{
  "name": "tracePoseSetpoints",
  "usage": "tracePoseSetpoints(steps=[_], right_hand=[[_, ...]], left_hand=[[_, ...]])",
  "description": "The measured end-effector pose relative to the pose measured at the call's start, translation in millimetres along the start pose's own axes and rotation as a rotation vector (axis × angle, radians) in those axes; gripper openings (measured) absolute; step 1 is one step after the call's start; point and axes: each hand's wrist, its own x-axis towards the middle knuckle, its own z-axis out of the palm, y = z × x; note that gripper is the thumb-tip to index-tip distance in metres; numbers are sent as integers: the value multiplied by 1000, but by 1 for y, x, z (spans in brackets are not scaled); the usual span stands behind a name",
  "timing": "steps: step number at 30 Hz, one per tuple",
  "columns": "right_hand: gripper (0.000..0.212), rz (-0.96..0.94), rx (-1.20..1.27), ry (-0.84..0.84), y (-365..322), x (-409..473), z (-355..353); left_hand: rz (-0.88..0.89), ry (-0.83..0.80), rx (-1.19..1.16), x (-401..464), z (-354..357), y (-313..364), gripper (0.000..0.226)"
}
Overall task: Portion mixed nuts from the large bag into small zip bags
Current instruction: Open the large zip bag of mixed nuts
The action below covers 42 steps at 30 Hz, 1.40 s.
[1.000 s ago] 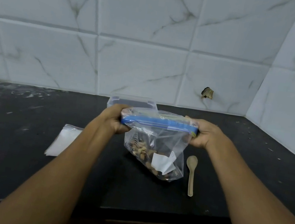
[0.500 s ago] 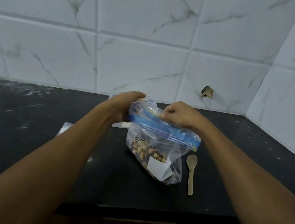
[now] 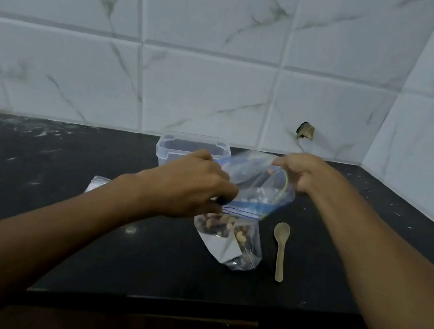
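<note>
The large bag (image 3: 241, 223) stands upright on the black counter (image 3: 60, 240), about midway between the counter's left and right ends and between its front edge and the back wall. Its mouth is pulled wide: the near lip is pinched by the left hand (image 3: 193, 189), whose fingers are curled round the blue zip strip, and the far lip is gripped by the right hand (image 3: 301, 173), fingers curled over the plastic. The nuts (image 3: 218, 224) are seen settled in the lower part of the bag, above a white label on its front.

A spoon (image 3: 280, 245) lies flat on the counter just beside the bag, toward the right end, and is touched by neither hand. A clear tub (image 3: 167, 149) stands behind the bag against the back wall; nothing can be made out inside it. A stack of small bags (image 3: 96, 182) lies toward the left of the bag, mostly hidden by the left forearm; whether any of them holds nuts cannot be told, though what shows looks flat.

The task is judged to be at its very start. The large bag has been opened, or is nearly so, and that is all that appears done. No nuts are seen outside it. Left to do, as judged here: a small bag is to be opened, nuts are to be scooped or poured in, each portion sealed, and the round repeated.
</note>
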Motion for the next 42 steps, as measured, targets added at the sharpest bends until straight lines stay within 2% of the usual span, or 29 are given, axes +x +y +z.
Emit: tracePoseSetpoints(steps=[1,3,5,7,8,9,11,12,13,15,17,19,21,23,25,27,30,31,33,35,39,42], right_hand=[[20,39,70,18,5,2,-7],[21,74,143,42,13,5,-13],[18,70,167,27,15,4,-9],[16,45,187,11,12,2,-2],[16,31,200,12,10,1,1],[16,17,207,13,7,0,3],[16,-11,189,19,4,-4,6],[16,-27,174,27,3,-7,8],[15,-45,164,43,4,-8,9],[14,-81,161,74,7,-9,10],[16,-98,194,94,10,-8,11],[18,-86,257,121,13,-6,12],[16,-75,309,146,14,-2,12],[19,-76,344,169,16,3,13],[26,-79,333,200,17,6,13],[28,-77,298,230,19,7,14],[21,-53,300,244,23,8,11],[13,-37,322,230,25,8,11],[14,11,358,192,29,7,11],[17,46,385,149,32,7,11],[15,89,403,107,37,7,8],[15,117,423,53,38,5,8]], left_hand=[[59,110,111,-11,6,-2,16],[102,186,205,-29,20,-6,19],[3,235,33,-36,28,-4,24],[-338,384,-386,-29,25,5,33],[-544,483,-492,-22,23,5,32],[-758,509,-520,-16,21,2,33],[-1091,297,-674,-8,16,-6,44],[-1159,160,-823,-6,16,-9,45],[-1168,49,-958,-4,19,-10,42],[-1171,-51,-1085,-4,26,-10,30],[-1196,-34,-1149,-4,29,-8,24],[-1227,15,-1186,-4,28,-8,32],[-1199,-30,-1093,-4,26,-5,55],[-1134,-163,-892,-5,25,0,65],[-1103,-262,-830,-4,25,4,59],[-1125,-262,-924,-4,25,5,48],[-1274,-65,-1336,-4,25,0,29],[-1326,43,-1532,-5,25,-3,25],[-1375,275,-1907,-4,26,-8,23],[-1353,481,-2193,-3,27,-8,26],[-1278,847,-2609,4,33,-3,31],[-1191,896,-2804,8,43,0,17]])
